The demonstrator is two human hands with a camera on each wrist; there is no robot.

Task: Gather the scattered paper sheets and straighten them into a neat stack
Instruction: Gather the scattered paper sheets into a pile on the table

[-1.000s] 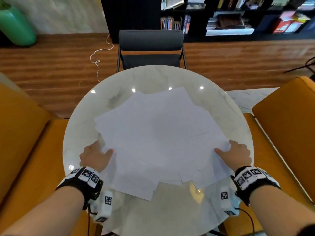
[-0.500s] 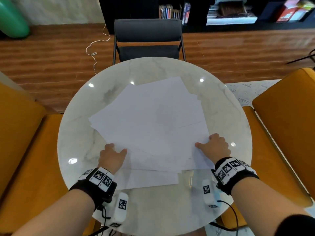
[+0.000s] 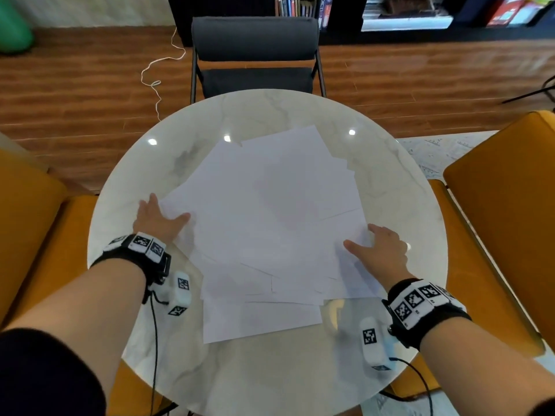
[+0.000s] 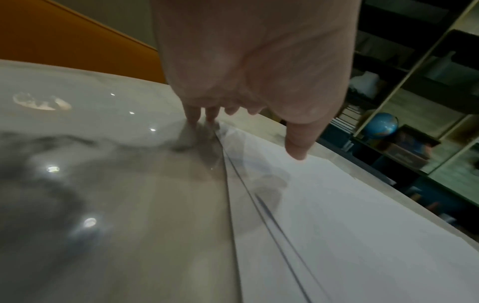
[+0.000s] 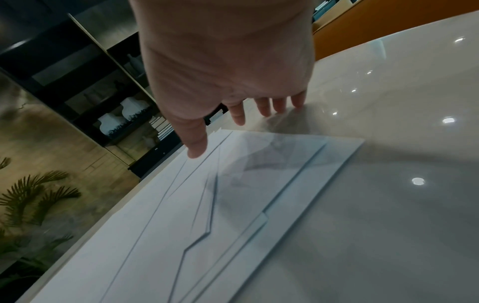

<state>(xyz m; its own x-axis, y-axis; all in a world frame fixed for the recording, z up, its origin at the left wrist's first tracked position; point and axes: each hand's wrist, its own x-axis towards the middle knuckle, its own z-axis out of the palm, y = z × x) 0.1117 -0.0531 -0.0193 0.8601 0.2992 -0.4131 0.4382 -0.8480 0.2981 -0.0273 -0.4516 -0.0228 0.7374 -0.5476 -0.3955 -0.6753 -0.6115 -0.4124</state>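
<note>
Several white paper sheets (image 3: pixel 270 223) lie fanned and overlapping on the round marble table (image 3: pixel 399 187), their edges askew. My left hand (image 3: pixel 159 219) sits at the pile's left edge, fingers straight, fingertips on the table (image 4: pixel 77 184) beside the sheets (image 4: pixel 337 225) and thumb over the paper. My right hand (image 3: pixel 381 250) lies at the right edge with fingers spread, thumb on the top sheet (image 5: pixel 181 225). Neither hand (image 4: pixel 249 82) (image 5: pixel 228 82) grips a sheet. One sheet (image 3: pixel 258 321) sticks out toward me below the rest.
A dark chair (image 3: pixel 255 55) stands at the table's far side. Orange seats flank the table on the left (image 3: pixel 36 235) and right (image 3: pixel 504 205). A white cord (image 3: pixel 156 73) lies on the wooden floor. Bookshelves (image 3: pixel 390 10) line the back.
Both hands slid inward, pushing the sheets into a tighter pile. Then the left hand moved farther away along the left edge and the right hand shifted back right.
</note>
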